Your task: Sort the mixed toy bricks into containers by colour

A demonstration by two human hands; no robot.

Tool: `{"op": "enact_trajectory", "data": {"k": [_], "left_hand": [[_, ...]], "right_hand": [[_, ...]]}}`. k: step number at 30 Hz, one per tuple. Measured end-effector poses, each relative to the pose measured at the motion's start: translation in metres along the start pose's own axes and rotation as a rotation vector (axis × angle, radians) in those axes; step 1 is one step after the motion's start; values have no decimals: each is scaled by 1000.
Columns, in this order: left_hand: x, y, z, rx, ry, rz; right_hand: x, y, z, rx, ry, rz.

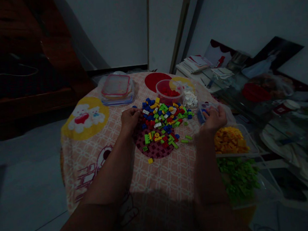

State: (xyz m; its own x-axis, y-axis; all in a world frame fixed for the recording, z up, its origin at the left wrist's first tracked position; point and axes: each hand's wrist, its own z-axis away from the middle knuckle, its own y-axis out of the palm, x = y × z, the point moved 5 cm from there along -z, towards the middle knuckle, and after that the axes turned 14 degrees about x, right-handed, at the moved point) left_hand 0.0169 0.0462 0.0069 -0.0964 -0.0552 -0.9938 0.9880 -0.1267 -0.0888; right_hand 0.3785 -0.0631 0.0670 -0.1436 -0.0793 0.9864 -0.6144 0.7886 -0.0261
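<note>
A mixed pile of small toy bricks [164, 116] in blue, green, red, yellow and white lies mid-table. My left hand [131, 120] is at the pile's left edge, fingers bent together beside blue bricks; whatever they hold is too small to make out. Over at the right, my right hand [215, 117] is above a clear container with blue bricks [202, 116], its fingers curled near a blue piece. Whether that piece is held is unclear. Red bricks [169, 92] fill a round clear tub, with white bricks [190, 99] beside it.
Yellow bricks [230, 140] and green bricks [239, 178] sit in clear containers at the right edge. Stacked lidded boxes [116, 88] stand at the back left. A cluttered glass table [237, 94] adjoins on the right.
</note>
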Motion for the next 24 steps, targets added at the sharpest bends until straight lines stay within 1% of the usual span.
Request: {"op": "enact_trajectory", "data": {"k": [3,5,7,9,12,14,16,18,20,24], "left_hand": [[2,-1,-2,-8,-7,-4],[2,-1,-3,-10,-11,-2],[2,-1,-3,-3,-5,1],[1,0,-3,8,1,5],[0,0,-2,9,-2,6],[-1,0,0,7,-3,2],[-2,0,1,3,-1,-5],[-3,0,1,-3,0,-10],[-3,0,1,-6,-1,-13],[-3,1,1,-3,-9,-8]], "right_hand": [[5,13,6,132,-5,29],[10,27,16,267,20,49],[14,41,27,451,65,105],[15,53,41,668,111,210],[8,67,60,987,166,420],[1,73,69,1135,163,586],[-3,79,71,1181,74,763],[-2,83,72,1173,-58,926],[-1,87,74,1168,-151,1044],[2,88,78,1118,-205,1180]]}}
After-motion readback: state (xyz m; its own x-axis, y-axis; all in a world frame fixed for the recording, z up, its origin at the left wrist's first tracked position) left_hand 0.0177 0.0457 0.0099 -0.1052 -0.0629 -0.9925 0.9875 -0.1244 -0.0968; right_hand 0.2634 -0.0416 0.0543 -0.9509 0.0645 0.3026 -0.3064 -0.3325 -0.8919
